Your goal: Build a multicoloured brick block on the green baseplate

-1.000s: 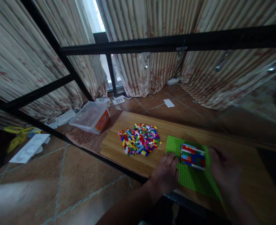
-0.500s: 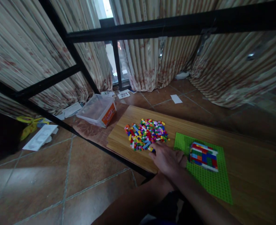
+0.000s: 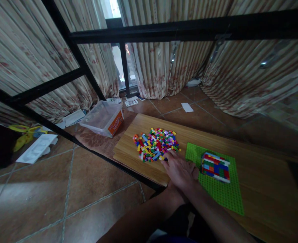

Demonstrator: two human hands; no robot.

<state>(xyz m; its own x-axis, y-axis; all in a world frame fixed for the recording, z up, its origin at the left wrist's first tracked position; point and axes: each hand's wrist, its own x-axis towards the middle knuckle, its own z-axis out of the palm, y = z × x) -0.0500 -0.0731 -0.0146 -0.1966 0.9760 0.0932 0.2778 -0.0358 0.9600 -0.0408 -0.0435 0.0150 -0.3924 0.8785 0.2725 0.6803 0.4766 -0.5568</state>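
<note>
My right hand (image 3: 178, 168) reaches to the near right edge of a pile of small toy building bricks (image 3: 155, 145) in many colours. Its thumb and fingers are apart beside a yellow brick (image 3: 161, 157), and I make out nothing held between them. Crossed beneath my right wrist, my left hand (image 3: 195, 171) shows only in part. Its visible fingers look curled, and whatever they hold is hidden. Just right of it, a block of joined bricks (image 3: 216, 167) in red, blue, white, green and orange sits on a green studded baseplate (image 3: 226, 195).
Everything rests on a wooden board (image 3: 128, 145). A clear plastic box (image 3: 100, 118) with an orange label stands at its far left. A dark metal frame (image 3: 164, 33) crosses the view before striped curtains (image 3: 154, 71). White packaging (image 3: 36, 148) lies on the tiled floor.
The view has shifted slightly, moving the scene a little to the left. My right hand's fingers have drawn slightly rightward from the yellow brick at the pile's edge. The joined block looks unchanged.
</note>
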